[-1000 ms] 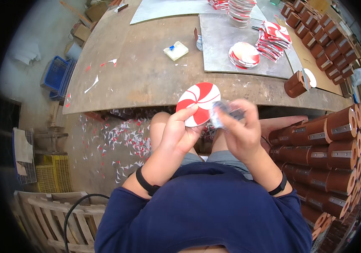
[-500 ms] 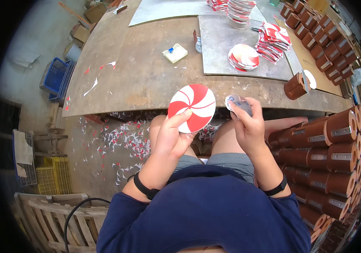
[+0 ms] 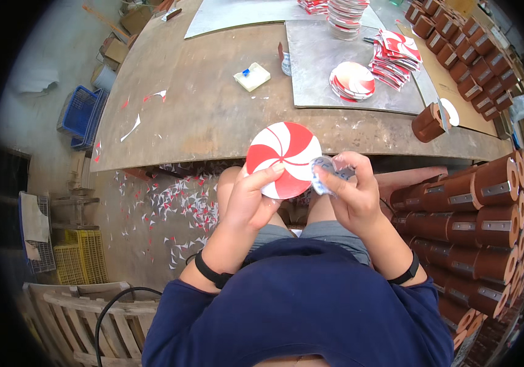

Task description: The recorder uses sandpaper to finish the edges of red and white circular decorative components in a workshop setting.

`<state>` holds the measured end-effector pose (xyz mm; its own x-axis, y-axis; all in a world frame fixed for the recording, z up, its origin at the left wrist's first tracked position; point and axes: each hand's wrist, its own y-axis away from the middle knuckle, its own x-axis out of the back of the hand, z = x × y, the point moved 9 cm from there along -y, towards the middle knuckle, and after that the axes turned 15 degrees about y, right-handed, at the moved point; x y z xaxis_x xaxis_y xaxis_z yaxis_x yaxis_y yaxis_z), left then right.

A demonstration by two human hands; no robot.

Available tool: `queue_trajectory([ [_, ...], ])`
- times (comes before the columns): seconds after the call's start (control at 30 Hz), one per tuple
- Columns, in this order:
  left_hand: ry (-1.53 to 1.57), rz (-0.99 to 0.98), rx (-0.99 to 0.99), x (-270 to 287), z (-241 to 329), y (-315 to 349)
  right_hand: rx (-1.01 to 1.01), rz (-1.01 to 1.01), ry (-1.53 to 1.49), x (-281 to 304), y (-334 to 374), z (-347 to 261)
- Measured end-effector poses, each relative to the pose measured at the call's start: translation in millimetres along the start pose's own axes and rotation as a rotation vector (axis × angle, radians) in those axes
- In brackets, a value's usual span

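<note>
My left hand [image 3: 250,199] grips a round disc [image 3: 292,144] with red and white swirls, thumb on its face and fingers underneath. My right hand [image 3: 357,192] pinches a curled piece of sandpaper [image 3: 330,170], its pale printed backing showing, at the disc's right edge. Whether the paper presses on the rim or just meets it, I cannot tell. Both hands are above my lap, just in front of the table's near edge. On the metal sheet ahead lie a pile of round swirl discs [image 3: 352,81] and a stack of uncut swirl pieces [image 3: 396,58].
The wooden table [image 3: 194,116] carries a pale pad [image 3: 252,77], another curled sandpaper piece [image 3: 286,63] and a taller disc stack [image 3: 344,18]. Brown cylinders [image 3: 476,229] are piled close on my right. Red and white scraps [image 3: 179,205] litter the floor; a wooden chair [image 3: 97,318] stands lower left.
My right hand has moved left and slightly down, bringing the sandpaper from beside the disc to its right edge. The disc has shifted a little to the right and turned.
</note>
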<state>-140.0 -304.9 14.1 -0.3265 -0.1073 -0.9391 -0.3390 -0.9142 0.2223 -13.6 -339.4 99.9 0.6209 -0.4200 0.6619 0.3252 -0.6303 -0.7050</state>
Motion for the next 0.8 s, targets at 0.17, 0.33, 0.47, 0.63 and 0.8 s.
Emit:
queue_trajectory([
  [0.17,-0.028,-0.009,-0.031,-1.8,7.5,-1.8,-0.181,0.012,-0.035,-3.4,3.6,29.6],
  [0.33,-0.06,-0.056,-0.014,1.1,7.7,-1.0,-0.073,-0.029,-0.011,-1.9,2.3,9.7],
  [0.47,-0.084,-0.048,-0.013,-0.2,13.5,-3.7,-0.205,0.002,0.033,-8.0,10.0,42.0],
  [0.63,-0.169,-0.069,-0.045,0.8,18.7,-0.4,-0.058,-0.001,-0.024,2.4,-4.6,3.2],
  [0.8,-0.177,-0.12,-0.025,-10.9,27.1,0.9,-0.258,0.028,0.018,-2.9,14.1,48.2],
])
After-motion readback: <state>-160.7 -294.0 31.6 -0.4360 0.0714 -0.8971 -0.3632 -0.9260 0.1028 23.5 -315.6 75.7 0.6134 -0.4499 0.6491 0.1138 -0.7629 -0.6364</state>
